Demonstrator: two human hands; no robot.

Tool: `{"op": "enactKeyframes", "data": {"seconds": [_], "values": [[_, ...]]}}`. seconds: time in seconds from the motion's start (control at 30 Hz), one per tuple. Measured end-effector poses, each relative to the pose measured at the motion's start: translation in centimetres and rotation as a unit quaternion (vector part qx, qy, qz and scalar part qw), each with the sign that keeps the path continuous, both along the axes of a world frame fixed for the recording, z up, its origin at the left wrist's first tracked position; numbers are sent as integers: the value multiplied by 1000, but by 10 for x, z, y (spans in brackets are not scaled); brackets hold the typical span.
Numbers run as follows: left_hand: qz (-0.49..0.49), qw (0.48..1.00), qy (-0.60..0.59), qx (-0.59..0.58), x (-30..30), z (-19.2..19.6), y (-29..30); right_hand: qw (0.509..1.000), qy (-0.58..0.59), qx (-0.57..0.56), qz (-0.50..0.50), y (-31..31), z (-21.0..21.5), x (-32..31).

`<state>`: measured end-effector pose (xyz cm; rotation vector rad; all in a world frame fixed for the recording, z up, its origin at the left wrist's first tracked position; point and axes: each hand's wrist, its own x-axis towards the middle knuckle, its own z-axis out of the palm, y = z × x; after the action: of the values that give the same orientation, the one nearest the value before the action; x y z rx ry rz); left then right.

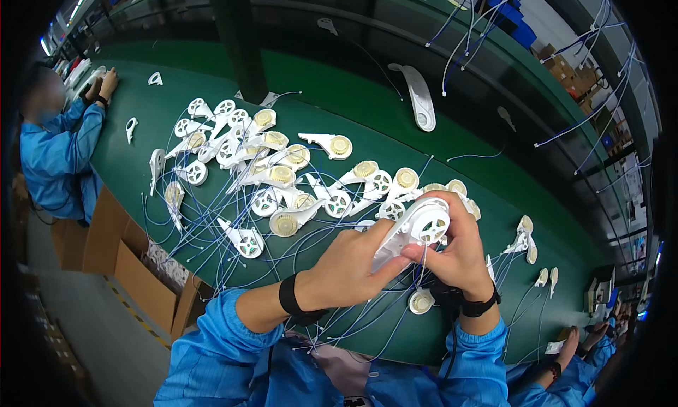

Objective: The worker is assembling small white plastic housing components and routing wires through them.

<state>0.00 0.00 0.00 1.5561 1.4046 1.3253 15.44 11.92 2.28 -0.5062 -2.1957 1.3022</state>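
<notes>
Both of my hands are closed around one white plastic housing point(429, 225), held above the near part of the green table. It has a round end with a spoked wheel and a longer tapered body. My left hand point(353, 260) grips the tapered body, thumb along its lower side. Around the round end my right hand point(460, 252) wraps its fingers, with its thumb pressed near the wheel. Just below, a white part with a cream round disc point(421, 301) lies on the table. A heap of similar wired parts point(281, 174) spreads to the left, some showing cream discs, others spoked wheels.
Blue and white wires point(212, 227) tangle across the green table point(120, 170). A green post point(236, 40) rises behind the heap. Beyond it, a long white shell point(418, 100) lies on a green strip. Wires point(470, 26) hang upper right. Cardboard boxes point(145, 276) and co-workers point(60, 156) flank the table.
</notes>
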Motion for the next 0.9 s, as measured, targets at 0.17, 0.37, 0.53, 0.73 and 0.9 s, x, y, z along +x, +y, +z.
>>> {"op": "enactKeyframes", "data": {"seconds": [0.17,0.37,0.53,0.73,0.9], "values": [[2,999,-15,-40,-1,1,0,999,-17,31,-24,0,-4,1],[-6,998,-29,-59,-4,2,0,999,3,40,-36,-1,-9,-1],[-15,999,-15,-42,-7,6,0,997,-1,52,-48,-5,-6,-3],[-17,997,-61,-50,-6,3,3,998,5,18,-54,-7,-5,-7],[-59,987,-117,-98,-12,12,3,999,-1,-28,-21,-11,1,-8]]}}
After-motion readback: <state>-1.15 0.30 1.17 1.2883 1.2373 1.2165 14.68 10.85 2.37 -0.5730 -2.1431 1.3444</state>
